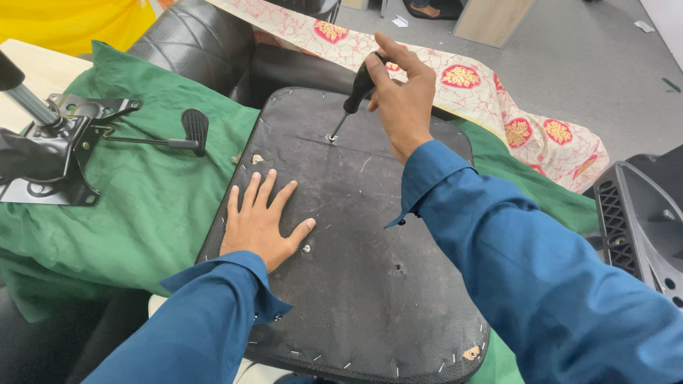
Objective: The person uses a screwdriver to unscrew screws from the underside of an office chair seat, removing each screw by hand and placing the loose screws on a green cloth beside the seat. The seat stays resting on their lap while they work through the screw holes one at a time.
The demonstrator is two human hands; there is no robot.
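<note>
Both hands work: my left hand (260,224) spreads flat, steadying the upturned seat base (356,242), while my right hand (402,89) clenches the screwdriver (353,96) on the twelve o'clock screw (331,138).

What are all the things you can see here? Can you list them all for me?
Seat underside: one, black fabric, stapled edges, centre.
Screw: one, silver, near the seat's top, under the screwdriver tip.
Screwdriver: one, black handle, upright over the screw.
Green cloth: one, spread under the seat.
Chair mechanism: one, black metal with lever, left on the cloth.
Patterned cloth: one, cream with red flowers, behind.
Plastic chair part: one, black, right edge.
Left hand: flat on the seat, blue sleeve.
Right hand: grip closed on the screwdriver handle, blue sleeve.
</note>
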